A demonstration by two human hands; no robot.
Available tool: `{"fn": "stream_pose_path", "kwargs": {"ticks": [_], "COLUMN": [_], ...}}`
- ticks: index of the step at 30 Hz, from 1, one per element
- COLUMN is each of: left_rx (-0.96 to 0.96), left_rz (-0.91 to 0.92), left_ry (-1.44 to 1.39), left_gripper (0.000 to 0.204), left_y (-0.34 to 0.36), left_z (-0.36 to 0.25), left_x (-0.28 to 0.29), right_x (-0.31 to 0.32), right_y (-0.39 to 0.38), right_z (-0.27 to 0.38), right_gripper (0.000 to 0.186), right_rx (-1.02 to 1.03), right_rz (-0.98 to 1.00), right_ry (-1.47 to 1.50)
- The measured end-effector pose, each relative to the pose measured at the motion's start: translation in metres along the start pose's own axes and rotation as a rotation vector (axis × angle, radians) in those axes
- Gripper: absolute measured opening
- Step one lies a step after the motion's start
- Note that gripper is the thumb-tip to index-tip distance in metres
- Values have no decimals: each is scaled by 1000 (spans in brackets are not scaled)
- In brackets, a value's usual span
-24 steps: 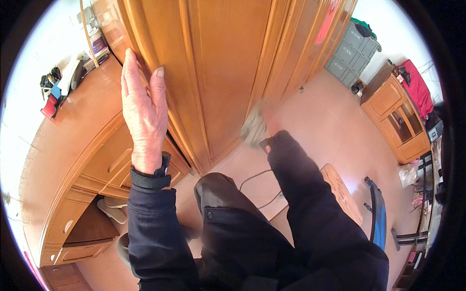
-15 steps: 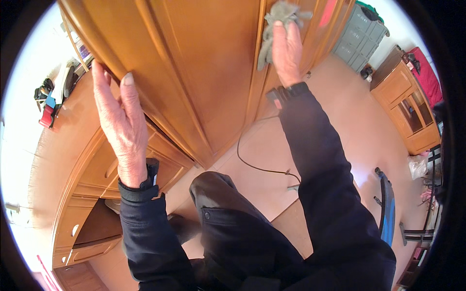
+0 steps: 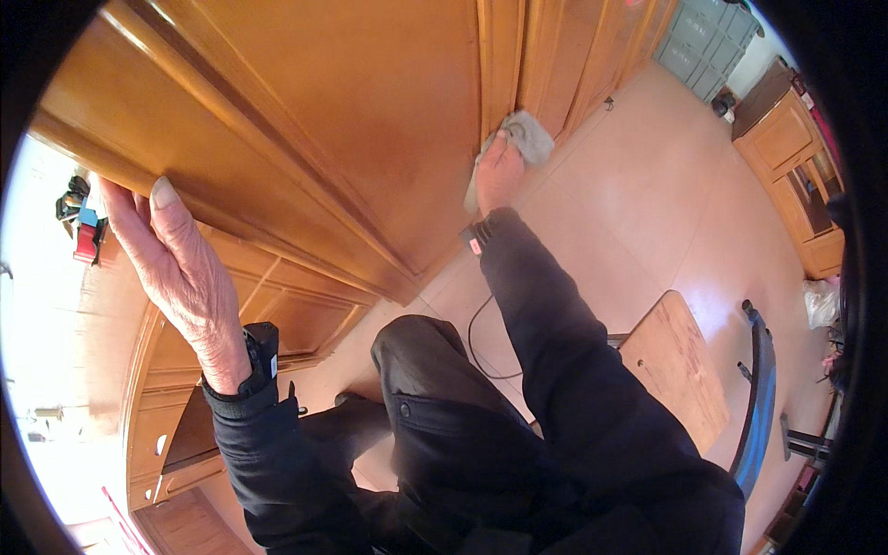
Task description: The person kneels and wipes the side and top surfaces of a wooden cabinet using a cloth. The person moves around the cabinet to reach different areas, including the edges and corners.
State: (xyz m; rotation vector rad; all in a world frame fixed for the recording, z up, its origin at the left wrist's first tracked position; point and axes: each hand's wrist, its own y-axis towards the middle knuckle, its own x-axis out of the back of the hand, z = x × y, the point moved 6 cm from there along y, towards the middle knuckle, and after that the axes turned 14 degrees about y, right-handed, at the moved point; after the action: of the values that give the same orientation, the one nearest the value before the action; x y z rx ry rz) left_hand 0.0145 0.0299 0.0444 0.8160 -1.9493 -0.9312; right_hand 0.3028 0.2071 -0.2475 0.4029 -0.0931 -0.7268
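Note:
A large varnished wooden door (image 3: pixel 370 111) with raised moulding fills the upper middle. My left hand (image 3: pixel 192 287) holds its left edge, the thumb at the front rim and the other fingers partly hidden behind it. In my right hand (image 3: pixel 501 176) is a grey cleaning cloth (image 3: pixel 529 139), pressed against the lower right part of the door. The cloth hangs loosely past my fingers and is slightly blurred.
Behind the door, at the left, stands a wooden cabinet (image 3: pixel 148 407) with an open compartment. A wooden board (image 3: pixel 680 370) and a blue-and-black object (image 3: pixel 758 398) are to my right. Farther off are a small cabinet (image 3: pixel 786 157) and grey crates (image 3: pixel 708 46). A dark cable (image 3: pixel 474 342) lies on the floor.
My right hand has moved down and left with the cloth along the door. My left hand and the door edge now appear farther left and lower. The wooden board has come more into view.

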Motion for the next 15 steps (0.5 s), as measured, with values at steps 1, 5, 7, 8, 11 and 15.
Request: {"fn": "stream_pose_path", "kwargs": {"ticks": [1, 5, 7, 8, 11, 15], "left_rx": [9, 12, -5, 9, 16, -23], "left_rz": [6, -2, -1, -1, 10, 8], "left_ry": [-19, 29, -3, 18, 26, 46], "left_gripper": [56, 57, 58, 58, 59, 60], "left_y": [0, 0, 0, 0, 0, 1], "left_z": [1, 3, 3, 5, 5, 2], "left_x": [0, 0, 0, 0, 0, 1], "right_x": [1, 6, 8, 8, 13, 25], "right_y": [-7, -32, -40, -48, -69, -78], "right_z": [-13, -71, -124, -145, -200, -205], "right_gripper": [35, 40, 40, 40, 39, 40], "right_rx": [-46, -80, -267, -240, -292, -435], "right_rz": [-4, -13, 203, 306, 354, 76], "right_ry": [-2, -81, -276, -353, -329, -203]}}
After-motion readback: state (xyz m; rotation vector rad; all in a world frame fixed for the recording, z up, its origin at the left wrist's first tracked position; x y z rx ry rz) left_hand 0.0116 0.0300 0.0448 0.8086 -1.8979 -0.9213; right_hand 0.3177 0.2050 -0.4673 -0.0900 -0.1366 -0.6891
